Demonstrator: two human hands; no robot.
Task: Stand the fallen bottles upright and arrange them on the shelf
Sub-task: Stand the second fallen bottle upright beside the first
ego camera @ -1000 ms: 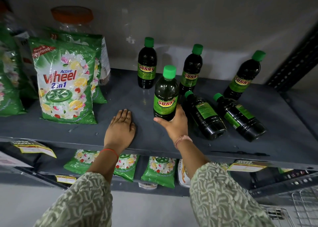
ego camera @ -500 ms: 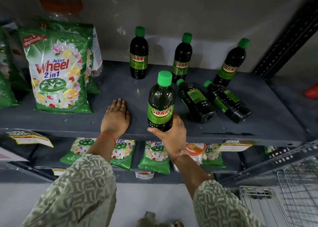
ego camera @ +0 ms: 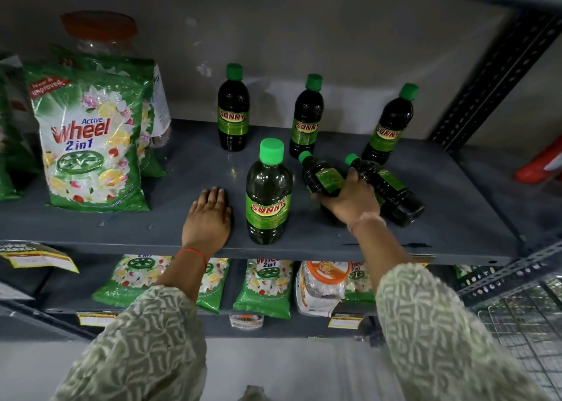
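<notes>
Six dark green-capped bottles are on the grey shelf [ego camera: 441, 218]. Four stand upright: three in a row along the back wall, namely the back left bottle [ego camera: 233, 111], the back middle bottle [ego camera: 306, 119] and the back right bottle [ego camera: 389, 124], and one front bottle [ego camera: 267, 193] near the shelf's front edge, label facing the camera. Two lie on their sides, caps pointing toward the back left: the left fallen bottle [ego camera: 322, 177] and the right fallen bottle [ego camera: 386, 187], side by side and close together. The right hand [ego camera: 349, 201] is laid over the lower body of the left fallen bottle, fingers curled round it and thumb on its near side; the bottle rests on the shelf. The left hand [ego camera: 209, 215] lies flat, palm down, fingers extended, on the shelf just left of the front bottle, holding nothing. A green detergent packet [ego camera: 88, 145] leans upright at the left of the shelf, with a clear orange-lidded jar [ego camera: 100, 32] behind it. More packets [ego camera: 261, 285] lie on the lower shelf.
</notes>
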